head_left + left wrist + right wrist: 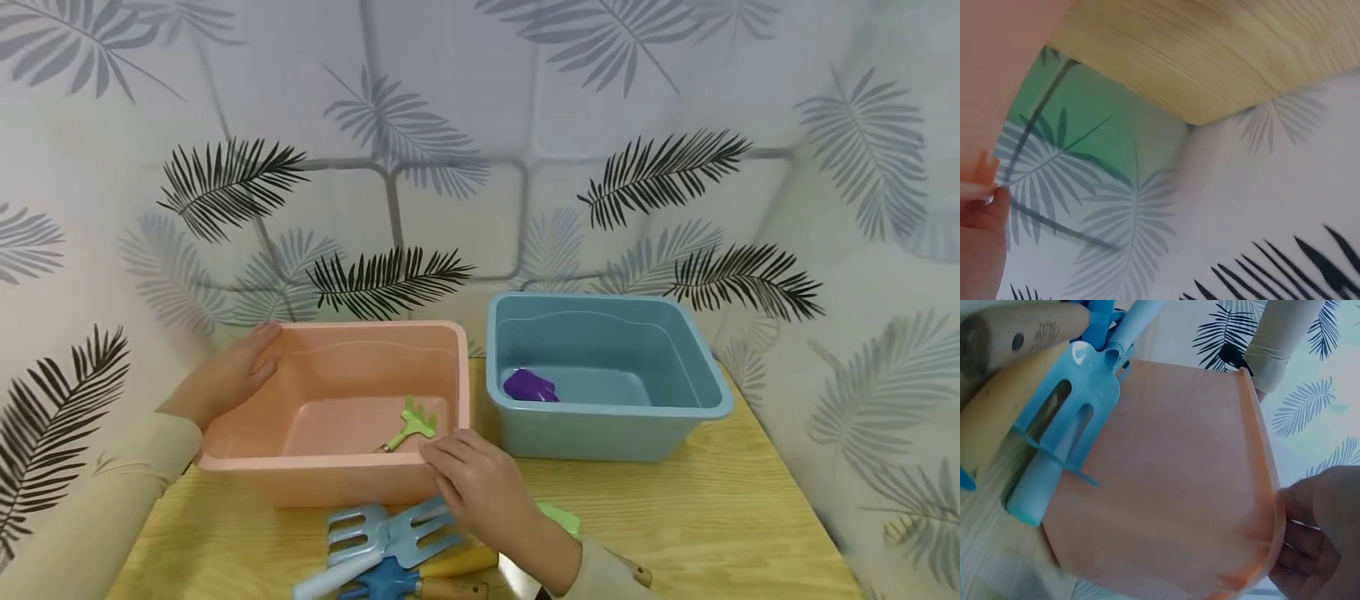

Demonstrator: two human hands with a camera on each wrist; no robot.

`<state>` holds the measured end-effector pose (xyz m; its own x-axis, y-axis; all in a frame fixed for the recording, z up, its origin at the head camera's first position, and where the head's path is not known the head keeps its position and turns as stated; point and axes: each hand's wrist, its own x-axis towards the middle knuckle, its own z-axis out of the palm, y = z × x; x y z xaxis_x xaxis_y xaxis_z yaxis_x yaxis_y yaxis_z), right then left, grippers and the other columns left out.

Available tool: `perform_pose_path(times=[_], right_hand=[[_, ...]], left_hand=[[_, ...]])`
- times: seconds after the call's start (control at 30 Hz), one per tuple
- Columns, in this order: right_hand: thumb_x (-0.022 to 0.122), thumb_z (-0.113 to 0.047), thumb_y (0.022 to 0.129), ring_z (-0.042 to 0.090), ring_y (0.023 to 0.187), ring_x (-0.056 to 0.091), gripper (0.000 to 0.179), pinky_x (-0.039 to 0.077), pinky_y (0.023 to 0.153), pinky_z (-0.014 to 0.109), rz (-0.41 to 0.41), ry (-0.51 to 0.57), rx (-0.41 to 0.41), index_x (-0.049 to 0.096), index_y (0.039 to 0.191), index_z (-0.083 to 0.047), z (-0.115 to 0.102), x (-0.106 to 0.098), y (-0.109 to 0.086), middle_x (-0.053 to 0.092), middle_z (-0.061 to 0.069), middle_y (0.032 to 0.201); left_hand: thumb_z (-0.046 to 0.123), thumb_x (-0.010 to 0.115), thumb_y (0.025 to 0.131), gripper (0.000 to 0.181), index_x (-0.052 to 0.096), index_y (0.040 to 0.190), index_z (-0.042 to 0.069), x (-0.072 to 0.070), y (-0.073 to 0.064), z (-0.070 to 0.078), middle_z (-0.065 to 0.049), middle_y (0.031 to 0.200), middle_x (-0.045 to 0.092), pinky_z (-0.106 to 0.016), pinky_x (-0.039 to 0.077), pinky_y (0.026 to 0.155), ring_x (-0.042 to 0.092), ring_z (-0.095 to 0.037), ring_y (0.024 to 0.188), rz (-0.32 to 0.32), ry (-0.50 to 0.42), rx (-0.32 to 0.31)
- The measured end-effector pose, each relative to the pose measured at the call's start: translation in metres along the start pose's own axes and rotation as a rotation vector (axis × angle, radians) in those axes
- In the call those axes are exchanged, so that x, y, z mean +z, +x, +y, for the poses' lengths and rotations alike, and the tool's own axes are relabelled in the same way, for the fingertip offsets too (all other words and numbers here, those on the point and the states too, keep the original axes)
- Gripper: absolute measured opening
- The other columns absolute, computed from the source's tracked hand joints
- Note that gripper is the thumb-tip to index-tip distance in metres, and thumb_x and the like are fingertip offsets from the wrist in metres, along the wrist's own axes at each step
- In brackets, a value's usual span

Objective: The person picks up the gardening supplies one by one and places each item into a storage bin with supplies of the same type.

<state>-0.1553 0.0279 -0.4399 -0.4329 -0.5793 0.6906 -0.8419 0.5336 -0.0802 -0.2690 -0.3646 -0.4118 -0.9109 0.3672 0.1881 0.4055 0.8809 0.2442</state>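
Both hands are at a peach plastic bin point(247, 479) on the left half of the table. My left hand point(228, 375) holds its left rim near the back corner; the left wrist view catches part of that hand point(984, 244) at the rim. At the front right corner, my right hand point(483, 479) grips the rim, and the right wrist view has its fingers point(1300, 540) bent at the edge. Inside the bin lies a small green rake point(412, 423). Right in front of it, light-blue hand forks point(420, 533) lie piled with other garden tools.
A blue bin point(592, 433) with a purple scoop point(529, 386) inside stands to the right. Under the light-blue forks is a darker blue tool point(386, 577) with a wooden handle. A green tool point(558, 517) is partly behind my right wrist. Leaf-patterned cloth point(465, 225) hangs behind the wooden table point(735, 517).
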Motion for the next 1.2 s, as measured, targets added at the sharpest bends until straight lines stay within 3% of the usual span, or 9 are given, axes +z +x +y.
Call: perform_pose_path(times=[0.13, 0.27, 0.4, 0.5, 0.67, 0.77, 0.9, 1.03, 1.2], right_hand=[[0.059, -0.015, 0.091, 0.019, 0.114, 0.054, 0.028, 0.042, 0.097, 0.028, -0.044, 0.078, -0.040, 0.064, 0.117, -0.008, 0.013, -0.014, -0.004, 0.063, 0.004, 0.117], [0.058, -0.017, 0.091, 0.024, 0.122, 0.048, 0.034, 0.038, 0.101, 0.035, -0.045, 0.059, -0.011, 0.060, 0.123, -0.005, 0.040, -0.038, -0.013, 0.056, 0.009, 0.128], [0.060, -0.017, 0.089, 0.028, 0.122, 0.048, 0.040, 0.039, 0.099, 0.042, -0.042, -0.002, 0.113, 0.056, 0.126, -0.002, 0.079, -0.068, -0.025, 0.052, 0.012, 0.131], [0.064, -0.014, 0.086, 0.030, 0.121, 0.047, 0.043, 0.041, 0.097, 0.047, -0.036, -0.072, 0.206, 0.056, 0.126, 0.000, 0.111, -0.091, -0.035, 0.052, 0.015, 0.130], [0.062, -0.012, 0.089, 0.036, 0.123, 0.043, 0.043, 0.042, 0.091, 0.052, -0.075, -0.175, 0.382, 0.052, 0.128, 0.004, 0.155, -0.127, -0.049, 0.049, 0.022, 0.131], [0.056, -0.015, 0.093, 0.041, 0.123, 0.041, 0.044, 0.041, 0.089, 0.055, -0.130, -0.215, 0.490, 0.048, 0.130, 0.006, 0.180, -0.145, -0.057, 0.045, 0.026, 0.133], [0.050, -0.018, 0.096, 0.046, 0.122, 0.038, 0.046, 0.035, 0.094, 0.060, -0.196, -0.234, 0.626, 0.042, 0.133, 0.009, 0.208, -0.165, -0.068, 0.039, 0.030, 0.136], [0.048, -0.017, 0.097, 0.048, 0.123, 0.034, 0.047, 0.030, 0.097, 0.060, -0.248, -0.216, 0.696, 0.040, 0.133, 0.012, 0.228, -0.175, -0.075, 0.035, 0.031, 0.137], [0.047, -0.017, 0.096, 0.049, 0.125, 0.031, 0.050, 0.027, 0.100, 0.060, -0.318, -0.168, 0.742, 0.037, 0.134, 0.013, 0.247, -0.168, -0.080, 0.032, 0.032, 0.139]], left_hand=[[0.038, 0.043, 0.098, 0.062, 0.029, 0.143, -0.002, -0.011, 0.001, 0.008, -0.027, 0.145, 0.025, -0.059, 0.022, 0.103, 0.023, -0.046, 0.131, -0.075, -0.033, -0.075], [0.039, 0.041, 0.099, 0.060, 0.030, 0.143, 0.000, -0.027, 0.001, 0.027, -0.028, 0.144, 0.028, -0.059, 0.024, 0.102, 0.029, -0.046, 0.129, -0.070, -0.043, -0.054], [0.035, 0.043, 0.099, 0.056, 0.034, 0.142, 0.001, -0.039, 0.001, 0.069, -0.023, 0.143, 0.034, -0.056, 0.028, 0.102, 0.034, -0.042, 0.128, 0.006, 0.014, 0.043], [0.027, 0.049, 0.096, 0.052, 0.039, 0.139, -0.002, -0.038, 0.002, 0.110, -0.022, 0.139, 0.041, -0.053, 0.033, 0.100, 0.040, -0.039, 0.125, 0.113, 0.099, 0.175], [0.021, 0.055, 0.092, 0.054, 0.039, 0.138, -0.003, -0.019, 0.000, 0.179, -0.020, 0.140, 0.040, -0.048, 0.037, 0.100, 0.040, -0.033, 0.127, 0.237, 0.160, 0.360], [0.023, 0.052, 0.094, 0.056, 0.035, 0.141, -0.001, -0.004, -0.001, 0.217, -0.015, 0.145, 0.033, -0.044, 0.031, 0.105, 0.031, -0.028, 0.134, 0.230, 0.114, 0.393], [0.032, 0.043, 0.098, 0.056, 0.031, 0.143, 0.001, 0.024, 0.002, 0.264, -0.010, 0.149, 0.027, -0.040, 0.025, 0.108, 0.020, -0.021, 0.138, 0.182, 0.033, 0.387], [0.043, 0.031, 0.100, 0.059, 0.025, 0.146, 0.007, 0.055, 0.005, 0.304, -0.005, 0.151, 0.021, -0.045, 0.022, 0.108, 0.014, -0.017, 0.139, 0.108, -0.014, 0.355], [0.042, 0.030, 0.100, 0.059, 0.026, 0.146, 0.005, 0.091, 0.022, 0.333, -0.008, 0.150, 0.025, -0.040, 0.018, 0.111, 0.016, -0.019, 0.139, 0.165, 0.070, 0.364]])
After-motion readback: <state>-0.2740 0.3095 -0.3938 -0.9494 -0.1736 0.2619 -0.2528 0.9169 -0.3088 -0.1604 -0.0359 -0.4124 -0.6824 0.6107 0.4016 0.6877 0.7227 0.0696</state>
